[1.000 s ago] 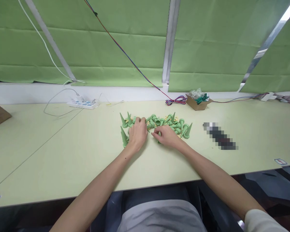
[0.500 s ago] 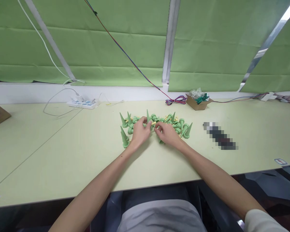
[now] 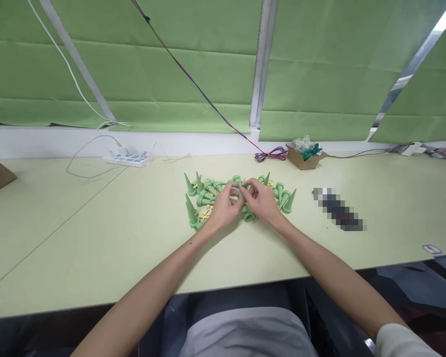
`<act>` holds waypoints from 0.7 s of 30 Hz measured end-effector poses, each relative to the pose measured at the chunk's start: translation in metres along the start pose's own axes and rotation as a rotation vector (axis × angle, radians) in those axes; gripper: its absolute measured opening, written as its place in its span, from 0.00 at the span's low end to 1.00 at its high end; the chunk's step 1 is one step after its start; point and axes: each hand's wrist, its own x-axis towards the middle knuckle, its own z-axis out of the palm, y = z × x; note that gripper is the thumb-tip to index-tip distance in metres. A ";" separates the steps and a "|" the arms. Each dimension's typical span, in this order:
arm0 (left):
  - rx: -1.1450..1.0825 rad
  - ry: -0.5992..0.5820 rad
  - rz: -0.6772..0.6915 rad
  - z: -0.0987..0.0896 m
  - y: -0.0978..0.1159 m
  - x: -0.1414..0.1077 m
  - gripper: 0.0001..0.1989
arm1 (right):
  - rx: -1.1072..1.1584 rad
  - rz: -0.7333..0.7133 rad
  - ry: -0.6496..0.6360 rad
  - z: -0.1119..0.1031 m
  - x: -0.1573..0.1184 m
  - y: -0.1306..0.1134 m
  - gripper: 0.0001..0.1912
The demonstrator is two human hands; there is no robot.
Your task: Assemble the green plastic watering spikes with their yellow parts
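A green plastic spike (image 3: 241, 188) shows between my two hands, which meet in the middle of the pile. My left hand (image 3: 225, 207) has its thumb and fingers curled round the spike. From the other side my right hand (image 3: 263, 199) pinches at it, with its fingertips close against the left thumb. The fingers hide most of this piece. Around them lie several more green spikes (image 3: 191, 212) with wide collars, some upright and some on their sides. Small yellow pieces (image 3: 206, 213) are scattered among them, left of my left hand.
An open cardboard box (image 3: 305, 161) with clear plastic and green stuff stands at the back, beside a coiled red-and-blue cable (image 3: 270, 154). A white power strip (image 3: 127, 157) lies at the back left. To the right is a blurred-out dark object (image 3: 339, 210).
Both hands have come together, and my left hand has moved right with the spike. A yellow piece seen between the fingers before is now hidden. More yellow pieces show at the left.
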 end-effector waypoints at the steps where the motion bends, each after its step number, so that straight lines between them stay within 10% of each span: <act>1: -0.037 -0.023 -0.016 0.000 0.001 -0.001 0.17 | 0.000 -0.003 0.010 0.000 0.000 0.000 0.10; 11: 0.025 -0.049 0.106 -0.007 0.002 0.004 0.15 | -0.011 0.022 0.101 -0.001 0.002 0.002 0.11; 16: 0.479 0.165 0.026 -0.018 -0.003 0.006 0.15 | -0.044 0.029 0.167 -0.002 0.004 0.006 0.11; 21: 0.859 0.116 -0.089 -0.023 -0.008 0.003 0.16 | -0.072 0.034 0.161 -0.002 0.004 0.007 0.09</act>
